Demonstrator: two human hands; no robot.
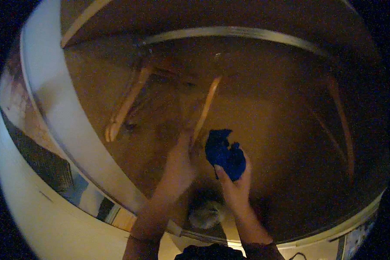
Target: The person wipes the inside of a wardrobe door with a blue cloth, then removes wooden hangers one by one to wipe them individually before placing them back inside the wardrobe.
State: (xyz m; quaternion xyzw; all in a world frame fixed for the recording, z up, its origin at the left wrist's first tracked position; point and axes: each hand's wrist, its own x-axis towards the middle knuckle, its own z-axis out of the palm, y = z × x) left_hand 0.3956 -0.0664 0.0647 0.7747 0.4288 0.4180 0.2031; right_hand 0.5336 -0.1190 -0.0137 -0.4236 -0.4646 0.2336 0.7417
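Note:
My right hand [237, 187] holds a crumpled dark blue cloth [226, 154], with the thumb across its near side. The cloth bunches up above the fingers. To its left my left hand [181, 161] reaches forward, blurred, its fingers hard to make out. Those fingertips are by the lower end of a slim pale wooden piece [208, 105]; whether they grip it is not visible. Brown floor [256, 120] lies beneath both hands in dim light.
Another wooden piece [128, 107] slants at the left, near a dark, unclear shape. A pale wall edge [84, 130] curves down the left side. A light strip [234, 31] crosses the far side. A greyish rounded object [204, 216] sits low, near my body.

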